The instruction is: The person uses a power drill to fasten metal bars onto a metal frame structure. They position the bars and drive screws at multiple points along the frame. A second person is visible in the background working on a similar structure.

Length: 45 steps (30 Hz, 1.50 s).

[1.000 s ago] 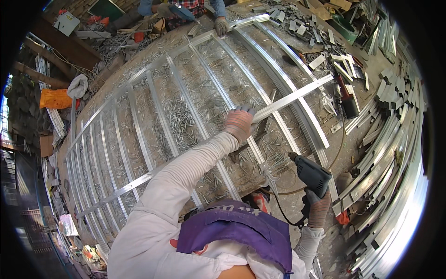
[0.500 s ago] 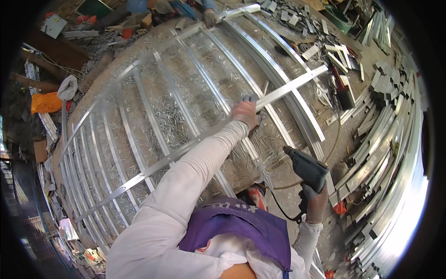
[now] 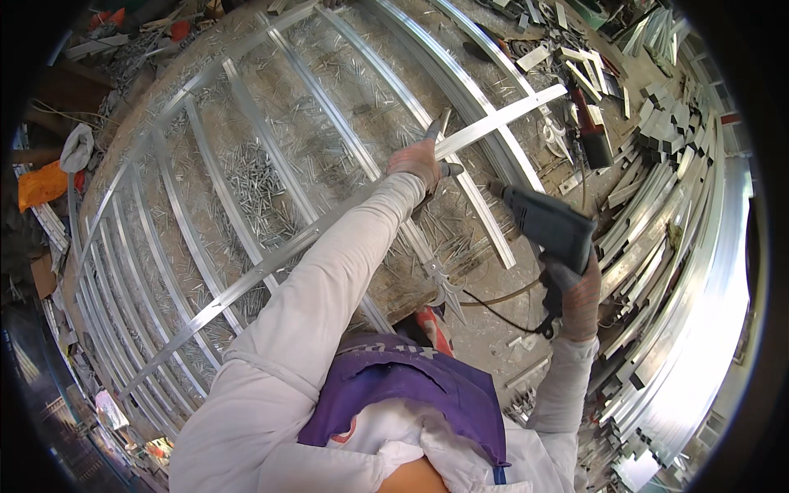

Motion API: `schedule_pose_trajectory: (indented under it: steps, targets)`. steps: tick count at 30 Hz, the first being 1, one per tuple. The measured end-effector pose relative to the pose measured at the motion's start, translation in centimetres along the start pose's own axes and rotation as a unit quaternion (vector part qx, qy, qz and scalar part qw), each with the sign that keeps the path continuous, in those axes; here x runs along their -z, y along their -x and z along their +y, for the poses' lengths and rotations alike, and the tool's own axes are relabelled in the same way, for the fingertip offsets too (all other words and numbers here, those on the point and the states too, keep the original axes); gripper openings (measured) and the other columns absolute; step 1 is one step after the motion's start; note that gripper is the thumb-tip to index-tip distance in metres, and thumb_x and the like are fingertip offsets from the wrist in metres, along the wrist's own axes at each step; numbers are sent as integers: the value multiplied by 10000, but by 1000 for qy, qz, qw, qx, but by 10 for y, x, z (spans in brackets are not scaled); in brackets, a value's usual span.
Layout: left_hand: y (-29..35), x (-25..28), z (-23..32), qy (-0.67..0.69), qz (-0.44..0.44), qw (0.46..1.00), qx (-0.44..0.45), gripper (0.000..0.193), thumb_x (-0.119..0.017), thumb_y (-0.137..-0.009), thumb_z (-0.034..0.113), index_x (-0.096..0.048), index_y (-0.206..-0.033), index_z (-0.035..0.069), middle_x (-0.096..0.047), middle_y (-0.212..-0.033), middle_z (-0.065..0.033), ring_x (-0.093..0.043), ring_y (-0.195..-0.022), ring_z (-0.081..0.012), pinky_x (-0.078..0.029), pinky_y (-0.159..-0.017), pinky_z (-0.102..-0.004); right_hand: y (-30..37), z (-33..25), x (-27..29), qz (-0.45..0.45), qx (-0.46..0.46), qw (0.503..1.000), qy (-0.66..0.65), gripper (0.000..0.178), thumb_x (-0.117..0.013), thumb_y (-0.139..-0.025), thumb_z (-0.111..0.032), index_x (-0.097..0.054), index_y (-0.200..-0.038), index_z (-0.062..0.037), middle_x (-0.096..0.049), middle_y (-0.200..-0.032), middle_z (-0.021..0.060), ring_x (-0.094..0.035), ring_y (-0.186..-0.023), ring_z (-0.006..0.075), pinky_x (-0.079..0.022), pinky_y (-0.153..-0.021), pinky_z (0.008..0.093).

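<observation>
A long silvery metal crossbar (image 3: 501,119) lies diagonally over several parallel metal strips (image 3: 308,78). My left hand (image 3: 415,162), in a glove with dark fingertips, grips the crossbar where it passes over one of the strips. A short metal piece (image 3: 445,122) sticks up beside its fingers. In my right hand (image 3: 578,300) is a dark power drill (image 3: 552,223), held by its handle, its nose pointing left toward the crossbar and apart from it. A dark cord (image 3: 501,317) hangs from the handle.
Loose small metal fasteners (image 3: 255,172) cover the brown work surface under the strips. A red and black tool (image 3: 590,135) lies beyond the crossbar's end. Stacked metal profiles (image 3: 666,246) fill the right side. Pliers (image 3: 555,135) rest near the crossbar, and an orange cloth (image 3: 41,186) is at far left.
My right hand has brought the drill up, nearer to the camera. The view has shifted, so the frame sits further left and up. Another person's gloved hand at the top has left the view.
</observation>
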<state>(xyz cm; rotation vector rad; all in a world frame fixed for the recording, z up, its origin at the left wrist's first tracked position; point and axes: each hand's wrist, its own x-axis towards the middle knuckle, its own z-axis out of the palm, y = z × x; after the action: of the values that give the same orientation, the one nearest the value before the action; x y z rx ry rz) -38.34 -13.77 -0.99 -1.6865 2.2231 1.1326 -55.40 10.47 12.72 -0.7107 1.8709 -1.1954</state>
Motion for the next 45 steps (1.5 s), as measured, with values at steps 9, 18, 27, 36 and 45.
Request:
schedule_pose_trajectory:
  steps: [9, 18, 27, 36, 45]
  targets:
    - [8, 9, -2, 34, -4, 999, -36, 1116, -725, -714, 621, -47, -1528, 269, -598, -1236, -214, -598, -1120, -365, -466, -939, -458, -82, -43, -41, -90, 49, 989, 105, 508, -732, -734, -120, -538, -1183, 18, -626, -833, 51, -578, -617, 113, -491, -559, 253]
    - [-8, -10, -19, 41, 28, 998, -28, 824, -702, -777, 557, -378, -1420, 156, -647, -1106, -172, -656, -989, -346, -522, -813, -501, -106, -59, -62, -132, 44, 972, 187, 506, -753, -731, -131, -547, -1171, 10, -636, -798, 53, -596, -608, 104, -494, -530, 240]
    - [8, 10, -8, 48, -23, 998, -18, 1043, -704, -754, 591, -91, -1528, 255, -614, -1217, -180, -624, -1073, -346, -508, -871, -468, -124, -77, -71, -185, 106, 929, 302, 446, -703, -760, -119, -515, -1148, -4, -618, -808, 58, -611, -617, 122, -510, -518, 273]
    - [2, 3, -10, 61, -9, 998, -34, 1040, -710, -762, 568, -76, -1529, 265, -644, -1154, -179, -642, -1041, -323, -515, -835, -465, -144, -115, -103, -236, 215, 803, 503, 406, -687, -756, -103, -543, -1124, -7, -638, -891, 93, -617, -790, 193, -509, -746, 325]
    - [8, 3, -11, 59, 14, 997, -47, 1036, -704, -761, 577, -104, -1525, 218, -639, -1155, -183, -653, -997, -320, -520, -824, -458, -139, -120, -119, -236, 267, 759, 545, 292, -659, -744, -100, -537, -997, -21, -625, -826, 124, -627, -764, 262, -505, -725, 356]
